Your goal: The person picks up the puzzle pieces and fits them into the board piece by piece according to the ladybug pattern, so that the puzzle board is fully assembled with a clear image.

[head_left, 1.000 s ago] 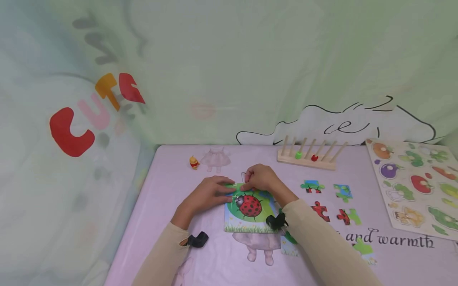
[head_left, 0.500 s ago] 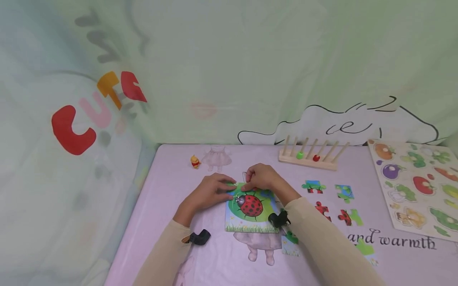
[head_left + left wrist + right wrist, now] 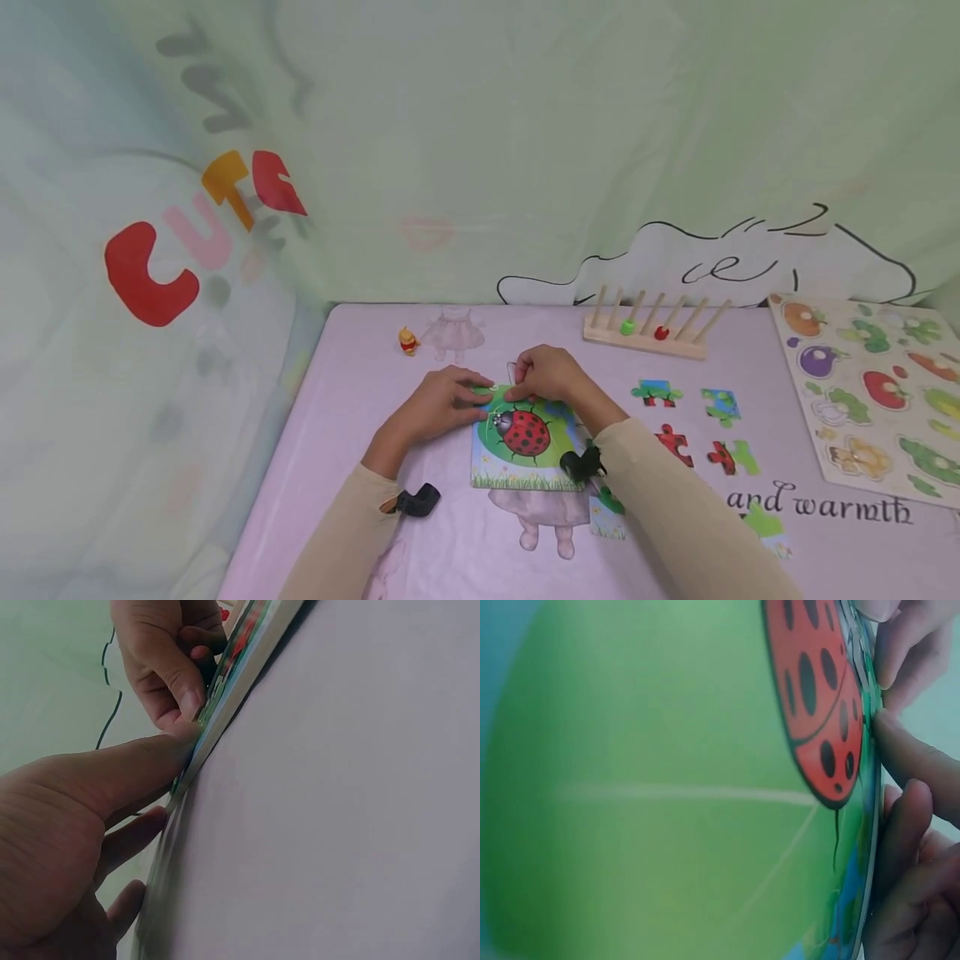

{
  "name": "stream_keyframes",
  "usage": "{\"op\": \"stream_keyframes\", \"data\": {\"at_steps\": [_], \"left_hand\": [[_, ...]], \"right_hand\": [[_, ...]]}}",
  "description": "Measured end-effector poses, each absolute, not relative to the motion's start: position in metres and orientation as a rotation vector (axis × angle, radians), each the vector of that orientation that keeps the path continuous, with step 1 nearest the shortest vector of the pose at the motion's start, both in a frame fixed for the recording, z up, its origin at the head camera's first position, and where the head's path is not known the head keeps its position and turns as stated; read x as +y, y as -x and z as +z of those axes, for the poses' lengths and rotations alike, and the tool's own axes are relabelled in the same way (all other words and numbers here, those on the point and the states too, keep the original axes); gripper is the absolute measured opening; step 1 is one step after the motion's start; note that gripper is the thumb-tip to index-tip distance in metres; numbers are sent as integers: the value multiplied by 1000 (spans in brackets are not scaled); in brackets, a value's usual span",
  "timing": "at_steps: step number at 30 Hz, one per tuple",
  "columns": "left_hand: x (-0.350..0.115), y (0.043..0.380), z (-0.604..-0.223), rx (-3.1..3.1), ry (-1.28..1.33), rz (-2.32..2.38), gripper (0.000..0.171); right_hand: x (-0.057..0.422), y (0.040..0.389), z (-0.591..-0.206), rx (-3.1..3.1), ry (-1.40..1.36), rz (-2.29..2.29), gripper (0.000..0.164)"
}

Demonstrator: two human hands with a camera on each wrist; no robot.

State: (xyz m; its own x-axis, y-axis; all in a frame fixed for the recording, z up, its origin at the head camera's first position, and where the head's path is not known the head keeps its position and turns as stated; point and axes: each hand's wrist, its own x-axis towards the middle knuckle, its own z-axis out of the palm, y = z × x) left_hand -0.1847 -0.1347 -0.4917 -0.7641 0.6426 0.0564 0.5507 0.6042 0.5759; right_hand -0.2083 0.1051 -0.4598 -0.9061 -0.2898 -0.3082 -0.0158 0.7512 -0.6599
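A square ladybug jigsaw puzzle (image 3: pixel 523 467) lies in front of me, piece seams showing near its upper left. My left hand (image 3: pixel 441 402) spreads its fingers over the upper left corner; the left wrist view shows its fingertips along the edge. My right hand (image 3: pixel 551 372) touches the top edge close beside them, fingers bent and a fingertip down on the surface. In the right wrist view the printed ladybug (image 3: pixel 821 697) lies left of both hands' fingers. I cannot tell whether the right fingertips pinch a piece.
Several loose puzzle pieces (image 3: pixel 721 406) lie right of the puzzle, one partly under my right sleeve. Behind them stands a wooden peg rack (image 3: pixel 641 339) with a green and a red bead. A vegetable board (image 3: pixel 843 429) is far right, a small bear figure (image 3: pixel 407 342) back left.
Both hands stay at the puzzle's top edge with almost the same finger positions. The head view shifts only slightly.
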Motion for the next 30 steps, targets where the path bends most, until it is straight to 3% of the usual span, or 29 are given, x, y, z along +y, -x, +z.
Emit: {"op": "stream_keyframes", "data": {"at_steps": [12, 30], "left_hand": [[-136, 185, -493, 2662, -968, 902, 32], [-134, 184, -487, 2670, -940, 813, 36]], "right_hand": [[130, 199, -446, 2441, 382, -1088, 25], [240, 180, -422, 2780, 317, -806, 28]]}}
